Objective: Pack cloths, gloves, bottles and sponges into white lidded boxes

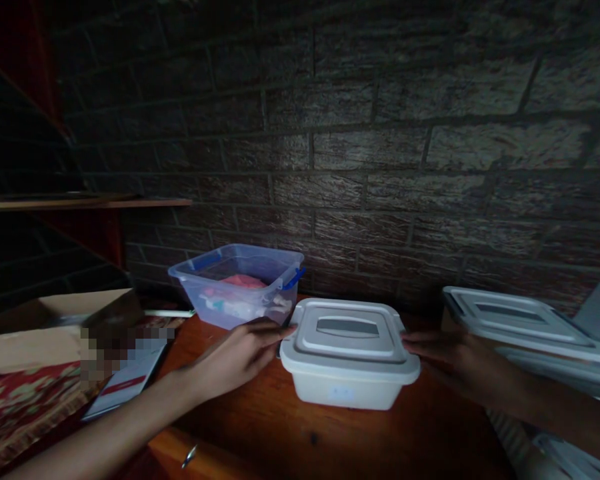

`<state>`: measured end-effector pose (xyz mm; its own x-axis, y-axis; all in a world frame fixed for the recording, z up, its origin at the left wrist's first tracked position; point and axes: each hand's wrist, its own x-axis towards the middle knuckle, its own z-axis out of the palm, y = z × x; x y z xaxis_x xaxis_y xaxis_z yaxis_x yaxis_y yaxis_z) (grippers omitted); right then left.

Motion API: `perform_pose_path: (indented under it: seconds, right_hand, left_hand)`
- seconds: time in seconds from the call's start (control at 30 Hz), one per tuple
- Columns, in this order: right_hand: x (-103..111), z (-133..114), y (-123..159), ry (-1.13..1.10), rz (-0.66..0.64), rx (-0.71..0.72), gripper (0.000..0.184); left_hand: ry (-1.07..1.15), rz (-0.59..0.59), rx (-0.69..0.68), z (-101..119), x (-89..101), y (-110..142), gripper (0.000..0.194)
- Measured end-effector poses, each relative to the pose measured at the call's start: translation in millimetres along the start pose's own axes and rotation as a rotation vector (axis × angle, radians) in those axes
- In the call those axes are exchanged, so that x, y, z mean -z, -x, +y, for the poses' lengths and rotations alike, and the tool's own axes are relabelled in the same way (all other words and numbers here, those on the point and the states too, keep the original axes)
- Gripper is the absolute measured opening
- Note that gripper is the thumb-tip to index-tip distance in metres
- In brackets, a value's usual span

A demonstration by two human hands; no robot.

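A white plastic box (347,373) with a grey lid and a recessed handle stands on the wooden table (260,427) in front of me. My left hand (240,353) reaches to its left edge, fingers stretched out and touching the lid's rim. My right hand (447,360) lies against the box's right side, fingers extended along the rim. Neither hand lifts the box off the table.
A clear tub (237,283) with blue latches, holding pink and white items, sits behind the left hand. A second white lidded box (525,330) stands at the right. A cardboard box (55,320) and papers (127,380) lie at the left. A brick wall (380,153) rises behind.
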<state>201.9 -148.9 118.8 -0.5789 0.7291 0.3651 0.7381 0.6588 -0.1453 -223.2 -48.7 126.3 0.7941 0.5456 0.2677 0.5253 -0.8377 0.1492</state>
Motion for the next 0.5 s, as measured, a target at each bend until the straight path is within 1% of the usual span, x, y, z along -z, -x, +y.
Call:
perform_pose_path:
  seconds: [0.13, 0.23, 0.3, 0.4, 0.43, 0.47, 0.5]
  right_hand:
    - [-1.2, -6.3, 2.8, 0.059, -0.035, -0.038, 0.047]
    - [7.6, -14.3, 0.6, 0.061, -0.083, -0.063, 0.048]
    - [16.2, -18.6, -4.5, 0.030, -0.095, -0.082, 0.044]
    - [25.3, -17.6, -17.4, -0.022, -0.057, -0.162, 0.036]
    - [26.2, -15.0, -22.8, -0.038, -0.054, -0.195, 0.039]
    - [25.8, -11.5, -28.6, -0.055, -0.068, -0.227, 0.050]
    - [24.2, -7.7, -34.8, -0.072, -0.101, -0.256, 0.066]
  left_hand:
    - [-0.023, 0.004, 0.016, 1.4, -0.4, 3.8, 0.056]
    - [-0.015, 0.021, 0.001, 3.2, 4.8, 1.6, 0.052]
    - [0.002, 0.053, 0.001, 4.8, 10.6, -4.2, 0.045]
    - [0.045, 0.113, 0.008, 8.8, 18.6, -21.5, 0.034]
    - [0.058, 0.114, 0.006, 10.8, 20.0, -29.3, 0.035]
    - [0.067, 0.098, -0.001, 13.2, 20.4, -37.8, 0.039]
    - [0.068, 0.066, -0.010, 15.8, 19.6, -46.5, 0.047]
